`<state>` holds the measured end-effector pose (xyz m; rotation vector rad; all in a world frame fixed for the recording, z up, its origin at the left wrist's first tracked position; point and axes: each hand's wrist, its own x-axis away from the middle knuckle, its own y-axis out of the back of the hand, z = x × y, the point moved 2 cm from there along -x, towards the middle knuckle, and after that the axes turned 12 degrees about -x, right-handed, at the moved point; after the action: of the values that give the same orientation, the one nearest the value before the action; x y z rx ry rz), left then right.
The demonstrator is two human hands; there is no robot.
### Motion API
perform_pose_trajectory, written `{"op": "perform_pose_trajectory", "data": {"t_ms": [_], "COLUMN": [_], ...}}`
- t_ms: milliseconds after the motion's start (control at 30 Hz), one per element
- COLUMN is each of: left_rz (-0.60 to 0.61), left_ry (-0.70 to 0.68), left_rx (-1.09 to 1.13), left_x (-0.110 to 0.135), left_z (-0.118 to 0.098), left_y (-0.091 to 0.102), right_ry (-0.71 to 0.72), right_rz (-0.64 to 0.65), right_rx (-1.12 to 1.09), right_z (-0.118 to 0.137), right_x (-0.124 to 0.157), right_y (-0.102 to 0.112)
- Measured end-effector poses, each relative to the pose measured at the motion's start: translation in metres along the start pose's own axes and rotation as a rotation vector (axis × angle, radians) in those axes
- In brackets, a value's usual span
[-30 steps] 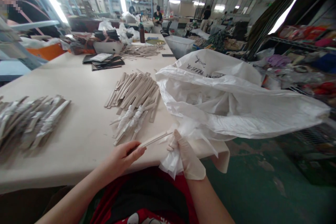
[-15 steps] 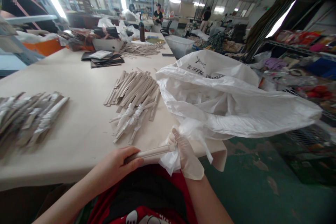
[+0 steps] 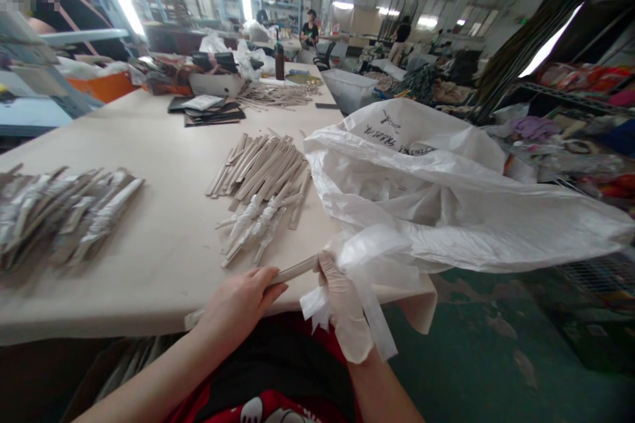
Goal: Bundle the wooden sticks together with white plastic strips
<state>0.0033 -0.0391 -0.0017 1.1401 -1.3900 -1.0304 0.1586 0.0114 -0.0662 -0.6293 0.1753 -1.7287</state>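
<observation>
At the near edge of the counter (image 3: pixel 163 244), a beige strip (image 3: pixel 296 269) is grasped by the left hand (image 3: pixel 243 303) and, at its far end, by the gloved right hand (image 3: pixel 343 304), in which white plastic film (image 3: pixel 372 248) is also clutched.

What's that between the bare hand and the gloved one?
In the head view, flat beige strip material spans from the bare left hand to the gloved right hand; one strip or several is unclear.

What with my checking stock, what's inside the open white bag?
Inside the white bag, pale crumpled material shows, too indistinct to identify; its near side covers the rest.
</observation>
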Motion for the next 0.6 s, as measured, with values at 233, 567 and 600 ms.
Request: {"op": "perform_pose_trajectory", "data": {"t_ms": [233,567,600], "left_rz": [0.175,0.107,0.126], "left_ry": [-0.12,-0.091,-0.095], "left_rx": [0.229,0.472,0.515], "left_x": [-0.004,-0.01,-0.008], "left_z": [-0.001,-0.01,-0.008], "left_y": [-0.003,-0.008,-0.011], "right_ry": [0.012,-0.289,-0.319], "right_rz": [0.037,0.237,0.211], "right_rx": [0.091,-0.184,-0.172], "right_z": [0.001,-0.011,-0.01], "right_x": [0.001,0.017,0.015], "right_y": [0.011,-0.006,-0.005]}}
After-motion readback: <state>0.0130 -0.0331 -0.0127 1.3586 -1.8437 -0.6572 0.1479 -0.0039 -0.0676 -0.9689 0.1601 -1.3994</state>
